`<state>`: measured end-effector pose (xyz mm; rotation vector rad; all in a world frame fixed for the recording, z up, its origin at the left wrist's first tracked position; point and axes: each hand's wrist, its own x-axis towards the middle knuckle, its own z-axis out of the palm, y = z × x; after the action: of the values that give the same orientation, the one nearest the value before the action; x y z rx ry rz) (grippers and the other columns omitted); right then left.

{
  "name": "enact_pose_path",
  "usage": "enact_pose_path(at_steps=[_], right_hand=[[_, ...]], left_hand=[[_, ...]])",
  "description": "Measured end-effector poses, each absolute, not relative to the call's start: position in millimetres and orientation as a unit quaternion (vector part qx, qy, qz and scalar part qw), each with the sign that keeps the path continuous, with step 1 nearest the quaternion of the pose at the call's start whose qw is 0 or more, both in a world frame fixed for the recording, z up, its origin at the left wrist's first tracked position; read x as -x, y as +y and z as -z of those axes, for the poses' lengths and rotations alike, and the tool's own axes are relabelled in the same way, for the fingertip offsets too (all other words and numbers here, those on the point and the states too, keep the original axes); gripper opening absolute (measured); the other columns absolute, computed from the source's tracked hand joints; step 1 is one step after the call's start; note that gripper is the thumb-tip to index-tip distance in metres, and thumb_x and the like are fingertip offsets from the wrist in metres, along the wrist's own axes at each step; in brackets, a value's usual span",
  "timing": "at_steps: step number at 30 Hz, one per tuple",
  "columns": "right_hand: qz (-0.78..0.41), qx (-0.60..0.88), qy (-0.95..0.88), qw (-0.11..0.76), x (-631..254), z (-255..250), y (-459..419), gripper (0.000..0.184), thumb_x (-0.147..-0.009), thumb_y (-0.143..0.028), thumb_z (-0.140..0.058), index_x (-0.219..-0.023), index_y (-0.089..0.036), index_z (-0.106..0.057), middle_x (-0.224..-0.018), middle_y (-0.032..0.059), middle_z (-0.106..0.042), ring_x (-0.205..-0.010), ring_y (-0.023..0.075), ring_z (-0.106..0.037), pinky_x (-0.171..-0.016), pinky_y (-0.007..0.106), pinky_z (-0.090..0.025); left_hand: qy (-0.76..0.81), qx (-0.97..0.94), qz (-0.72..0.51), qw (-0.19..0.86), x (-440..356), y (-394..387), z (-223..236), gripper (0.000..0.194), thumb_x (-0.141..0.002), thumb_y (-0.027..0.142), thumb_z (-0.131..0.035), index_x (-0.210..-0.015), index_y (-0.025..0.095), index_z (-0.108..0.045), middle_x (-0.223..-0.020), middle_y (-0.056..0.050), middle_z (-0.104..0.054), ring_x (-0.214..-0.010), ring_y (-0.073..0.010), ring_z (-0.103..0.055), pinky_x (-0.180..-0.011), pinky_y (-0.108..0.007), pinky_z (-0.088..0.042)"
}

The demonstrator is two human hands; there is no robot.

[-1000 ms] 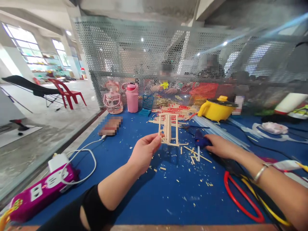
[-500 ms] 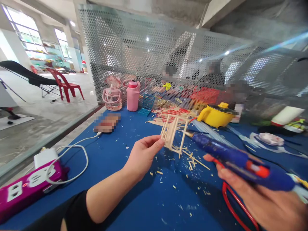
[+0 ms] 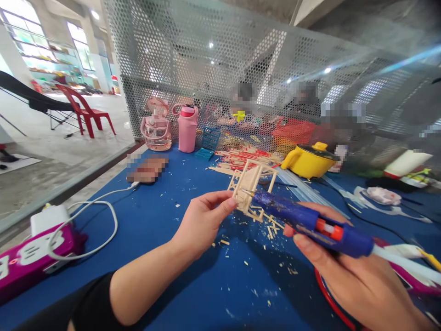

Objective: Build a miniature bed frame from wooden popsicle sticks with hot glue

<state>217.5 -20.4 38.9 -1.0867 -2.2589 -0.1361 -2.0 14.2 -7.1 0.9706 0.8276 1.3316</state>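
Note:
Between thumb and fingers, my left hand point(image 3: 203, 221) pinches a small frame of thin wooden sticks point(image 3: 248, 186), tilted above the blue table. My right hand point(image 3: 358, 271) is wrapped around a blue hot glue gun point(image 3: 303, 220) with a glue stick point(image 3: 406, 264) coming out of its back end. The gun's nozzle points left and lies at the stick frame, close to my left fingertips; whether it touches the wood I cannot tell. Cut stick pieces point(image 3: 272, 229) lie on the table below the frame.
A pile of red-tipped sticks point(image 3: 241, 158) lies behind the frame. Beside it are clear glue sticks point(image 3: 303, 191) and a yellow pot point(image 3: 308, 161). Pink bottles point(image 3: 188, 131) stand by the perforated metal screen point(image 3: 193, 59). At left is a purple power strip point(image 3: 37, 257) with a white cable.
The glue gun has moved left, its nozzle now over the stick frame's near side. The frame has turned slightly in my left hand. My view has shifted a little.

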Motion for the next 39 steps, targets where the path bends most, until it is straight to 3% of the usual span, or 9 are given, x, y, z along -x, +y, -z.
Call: enact_pose_path(at_steps=[7, 13, 21, 33, 39], right_hand=[[0.035, 0.449, -0.840, 0.303, -211.4, -34.3, -19.9, 0.027, -0.092, -0.032, -0.049, -0.117, -0.025, -0.053, -0.110, 0.0034, -0.064, -0.089, 0.0186, -0.066, -0.065, 0.023, -0.053], [0.042, 0.452, -0.840, 0.298, -210.1, -34.7, -21.9, 0.027, -0.092, -0.032, -0.048, -0.119, -0.025, -0.048, -0.111, 0.0039, -0.064, -0.093, 0.0185, -0.065, -0.068, 0.022, -0.053], [0.051, 0.449, -0.839, 0.302, -207.0, -35.6, -19.7, 0.029, -0.093, -0.032, -0.047, -0.120, -0.025, -0.047, -0.112, 0.0050, -0.064, -0.087, 0.0175, -0.066, -0.062, 0.022, -0.052], [0.048, 0.472, -0.828, 0.298, -208.8, -36.0, -22.7, 0.034, -0.092, -0.035, -0.047, -0.124, -0.025, -0.045, -0.120, 0.0060, -0.062, -0.102, 0.0208, -0.063, -0.064, 0.022, -0.054], [0.038, 0.490, -0.823, 0.285, -213.3, -35.7, -24.6, 0.036, -0.090, -0.037, -0.049, -0.124, -0.025, -0.046, -0.118, 0.0070, -0.063, -0.107, 0.0241, -0.062, -0.054, 0.022, -0.052]], left_hand=[[0.354, -0.431, -0.575, 0.599, 2.5, 14.3, 9.2, 0.027, -0.077, 0.032, -0.071, -0.096, 0.013, -0.072, -0.098, -0.007, -0.073, -0.085, -0.0125, -0.061, -0.081, -0.024, -0.045], [0.357, -0.442, -0.576, 0.588, 2.9, 13.8, 10.0, 0.026, -0.077, 0.032, -0.070, -0.095, 0.014, -0.073, -0.100, -0.006, -0.073, -0.087, -0.0131, -0.061, -0.083, -0.025, -0.044], [0.359, -0.436, -0.579, 0.589, 2.0, 14.6, 8.9, 0.027, -0.077, 0.031, -0.071, -0.097, 0.013, -0.072, -0.100, -0.007, -0.074, -0.084, -0.0124, -0.062, -0.079, -0.023, -0.045], [0.350, -0.418, -0.581, 0.604, 1.6, 15.1, 8.1, 0.026, -0.075, 0.029, -0.072, -0.095, 0.012, -0.072, -0.096, -0.007, -0.074, -0.084, -0.0124, -0.062, -0.081, -0.024, -0.045], [0.355, -0.409, -0.582, 0.606, 1.7, 15.1, 7.4, 0.026, -0.075, 0.028, -0.072, -0.095, 0.011, -0.072, -0.095, -0.008, -0.074, -0.080, -0.0111, -0.061, -0.077, -0.023, -0.045]])
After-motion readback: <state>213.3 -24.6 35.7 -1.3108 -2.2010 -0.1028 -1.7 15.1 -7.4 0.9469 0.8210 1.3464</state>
